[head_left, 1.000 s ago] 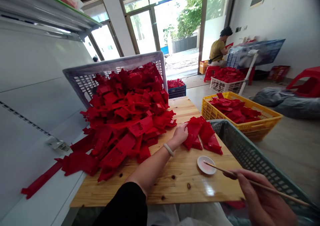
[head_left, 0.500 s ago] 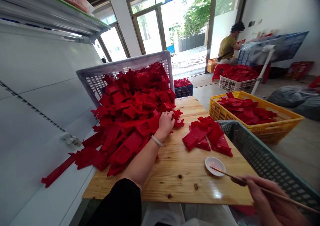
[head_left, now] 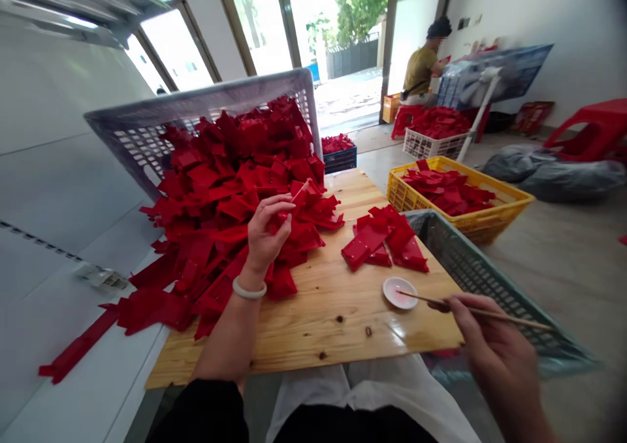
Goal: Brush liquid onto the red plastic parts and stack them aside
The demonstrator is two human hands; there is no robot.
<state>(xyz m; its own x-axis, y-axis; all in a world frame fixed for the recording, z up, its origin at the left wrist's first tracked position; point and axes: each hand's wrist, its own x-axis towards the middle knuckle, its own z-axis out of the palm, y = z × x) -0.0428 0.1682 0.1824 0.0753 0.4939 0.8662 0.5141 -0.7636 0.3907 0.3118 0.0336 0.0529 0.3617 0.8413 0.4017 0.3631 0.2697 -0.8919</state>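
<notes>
My left hand [head_left: 267,232], with a pale bangle [head_left: 249,289] at the wrist, is raised in front of the heap of red plastic pieces [head_left: 230,188]. Its thumb and fingers are pinched on a red piece [head_left: 300,195] that blends into the heap behind. My right hand [head_left: 494,338] grips a thin wooden stick [head_left: 470,309]. The stick's narrow tip rests in a small white dish [head_left: 409,302], which seems to hold a little clear or pinkish liquid. Just beyond the dish, several flat red pieces [head_left: 365,244] overlap on the wooden board [head_left: 313,328].
A tipped grey crate [head_left: 313,103] backs the heap. To the right stand a green crate [head_left: 490,286] and a yellow crate [head_left: 509,208] with red pieces. Farther off, a person [head_left: 420,70] sits beside a white crate [head_left: 426,147]. A white wall [head_left: 53,168] bounds the left.
My left hand has drawn back from the heap's right edge, up and left, with a red piece between its fingers. The view has shifted; the stick's tip is still in the dish.
</notes>
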